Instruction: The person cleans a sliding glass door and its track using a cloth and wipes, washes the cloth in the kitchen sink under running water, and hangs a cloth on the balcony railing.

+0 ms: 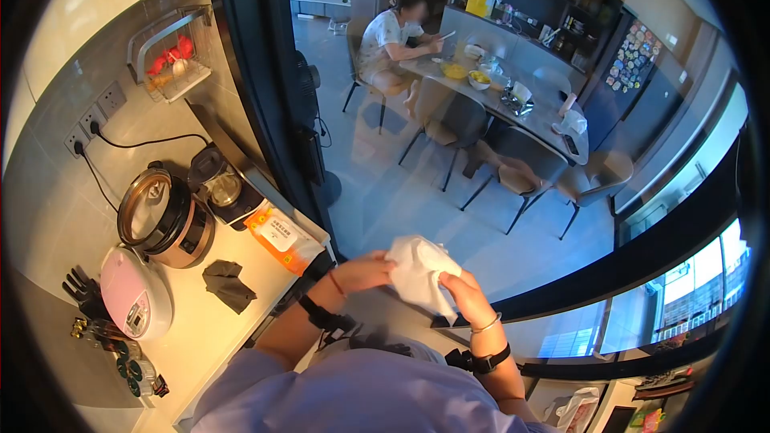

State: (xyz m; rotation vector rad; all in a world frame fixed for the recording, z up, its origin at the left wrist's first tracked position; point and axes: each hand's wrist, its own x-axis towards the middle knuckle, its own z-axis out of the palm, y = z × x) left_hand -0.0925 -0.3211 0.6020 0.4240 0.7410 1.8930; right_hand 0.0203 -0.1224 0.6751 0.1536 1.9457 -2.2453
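A crumpled white wipe [421,273] hangs between my two hands in front of my body. My left hand [365,270] grips its left edge, fingers closed. On the other side, my right hand [464,292] pinches the lower right part, thumb over the cloth. To the left, an orange and white pack of wipes [282,236] lies at the counter's edge. A dark grey crumpled cloth [229,286] rests on the counter, apart from both hands.
The counter [196,341] holds a pressure cooker [164,216], a pink and white rice cooker [136,294], a black appliance [220,184] and knives [83,293]. A dark door frame [265,104] stands ahead. Beyond it, a person [389,44] sits at a dining table [521,116] among chairs.
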